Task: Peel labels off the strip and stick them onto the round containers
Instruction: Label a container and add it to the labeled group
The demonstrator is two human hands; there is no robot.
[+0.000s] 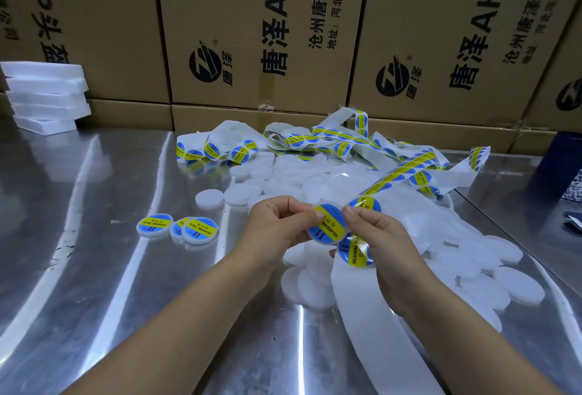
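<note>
My left hand point(278, 224) grips a round white container point(327, 227) that carries a blue and yellow label on its face. My right hand point(374, 231) pinches the label's edge at the container's right side and also holds the white label strip point(356, 250), which curls under that hand and runs down toward me. More blue and yellow labels sit on the strip just above and below the container. A tangled length of the strip point(330, 139) lies at the back of the steel table point(94, 268).
Three labelled containers point(178, 227) lie to the left of my hands. A heap of several plain white containers point(472, 256) spreads behind and to the right. Cardboard boxes point(252, 32) wall the back. White foam blocks point(47, 95) are stacked far left.
</note>
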